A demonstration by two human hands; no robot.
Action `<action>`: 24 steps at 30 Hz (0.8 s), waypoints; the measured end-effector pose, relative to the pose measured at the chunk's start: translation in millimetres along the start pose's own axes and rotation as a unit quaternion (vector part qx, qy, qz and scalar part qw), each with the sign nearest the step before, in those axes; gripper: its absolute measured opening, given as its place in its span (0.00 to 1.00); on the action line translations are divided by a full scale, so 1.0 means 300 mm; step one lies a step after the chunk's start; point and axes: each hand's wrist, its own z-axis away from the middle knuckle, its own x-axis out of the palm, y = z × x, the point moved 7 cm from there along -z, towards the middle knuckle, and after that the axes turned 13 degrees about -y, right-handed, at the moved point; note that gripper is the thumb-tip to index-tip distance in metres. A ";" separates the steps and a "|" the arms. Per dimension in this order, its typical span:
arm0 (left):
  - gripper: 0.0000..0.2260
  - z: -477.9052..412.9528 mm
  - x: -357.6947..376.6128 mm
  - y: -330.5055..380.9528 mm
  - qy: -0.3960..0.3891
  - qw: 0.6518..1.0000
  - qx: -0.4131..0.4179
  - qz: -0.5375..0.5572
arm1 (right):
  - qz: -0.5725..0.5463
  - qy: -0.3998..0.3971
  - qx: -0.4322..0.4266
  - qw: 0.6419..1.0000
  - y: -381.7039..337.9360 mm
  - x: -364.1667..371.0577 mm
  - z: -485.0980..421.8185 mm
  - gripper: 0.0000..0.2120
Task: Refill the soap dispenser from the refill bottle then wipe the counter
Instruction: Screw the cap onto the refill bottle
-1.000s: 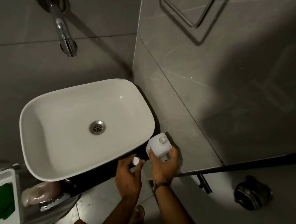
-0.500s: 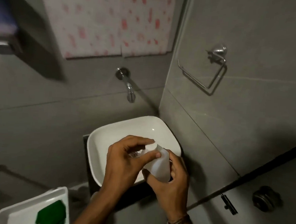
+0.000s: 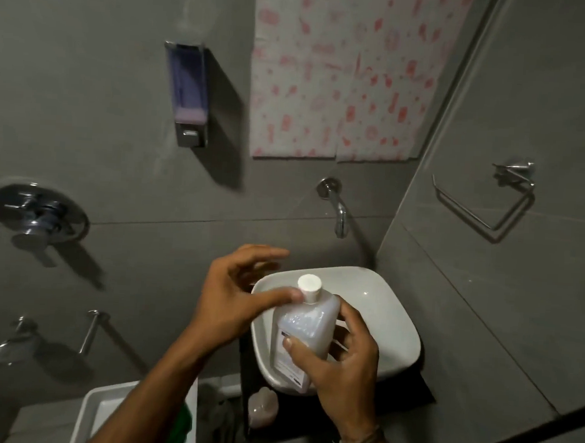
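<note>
My right hand [image 3: 339, 364] grips the body of a white refill bottle [image 3: 303, 328], held upright over the white basin [image 3: 388, 316]. A white cap [image 3: 309, 287] sits on the bottle's neck. My left hand [image 3: 235, 296] has its thumb against the cap's side, with the other fingers spread apart above it. The wall-mounted soap dispenser [image 3: 187, 95] hangs at upper left, with a little purple soap at its bottom. A green cloth [image 3: 179, 426] lies in a white tray [image 3: 91, 411] at lower left. The dark counter [image 3: 421, 386] shows under the basin.
A chrome spout [image 3: 339, 210] juts from the wall above the basin. A chrome valve handle [image 3: 37, 219] and wall pegs [image 3: 89, 332] are at left. A towel ring [image 3: 490, 206] is on the right wall. A pale object [image 3: 262, 408] lies on the counter.
The bottle came up from the counter beside the basin. The loose cap that my left hand held is now on the neck. My left fingers have lifted off it. The view has tilted upward.
</note>
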 end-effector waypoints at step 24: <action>0.37 0.425 -0.162 -0.135 -0.171 0.974 -0.151 -0.011 | -0.025 -0.276 0.034 0.960 0.058 0.344 0.036 0.37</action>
